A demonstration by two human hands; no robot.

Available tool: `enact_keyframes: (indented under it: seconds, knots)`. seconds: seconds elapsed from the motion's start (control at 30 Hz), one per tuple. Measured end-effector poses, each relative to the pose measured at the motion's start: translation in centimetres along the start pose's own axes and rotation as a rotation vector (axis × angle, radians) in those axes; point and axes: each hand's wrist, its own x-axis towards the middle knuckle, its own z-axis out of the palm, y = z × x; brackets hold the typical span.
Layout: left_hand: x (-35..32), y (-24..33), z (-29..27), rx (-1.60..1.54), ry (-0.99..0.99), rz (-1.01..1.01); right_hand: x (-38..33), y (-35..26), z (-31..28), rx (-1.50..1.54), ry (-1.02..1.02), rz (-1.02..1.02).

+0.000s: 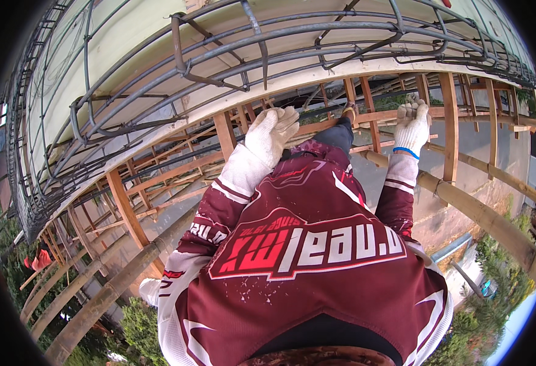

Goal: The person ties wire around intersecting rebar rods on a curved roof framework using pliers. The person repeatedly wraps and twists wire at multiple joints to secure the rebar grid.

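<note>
My left hand (pixel 272 135), in a white work glove with a tan-grey coated palm, is in front of my chest, near the edge of the formwork. Its fingers are loosely bent but stretched forward, and I see nothing in them. To the right, my right hand (pixel 413 125) wears a similar glove with a blue cuff band (pixel 406 151). Its fingers are curled in, hiding whatever may be inside. An upright timber post (pixel 448 125) stands just right of this hand. Ahead of both hands runs a long steel rebar cage (pixel 304 56) with bent stirrups, lying above the pale formwork panel (pixel 176 122).
Below me is timber and bamboo scaffolding, with a thick bamboo pole (pixel 481 213) at right and another bamboo pole (pixel 103 305) at left. My foot (pixel 349 111) rests near a timber rail. More rebar (pixel 27 158) runs along the left. Shrubs (pixel 500 280) grow far below.
</note>
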Motion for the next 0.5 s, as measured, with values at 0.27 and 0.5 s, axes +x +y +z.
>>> enact_keyframes:
  seconds: [0.27, 0.5]
  knots:
    - [-0.4, 0.0, 3.3, 0.619, 0.128, 0.070, -0.3, -0.1, -0.2, -0.099, -0.087, 0.010]
    - [0.1, 0.3, 4.7, 0.928, 0.085, 0.259, -2.5, 1.5, 1.9, -0.196, -0.197, 0.059]
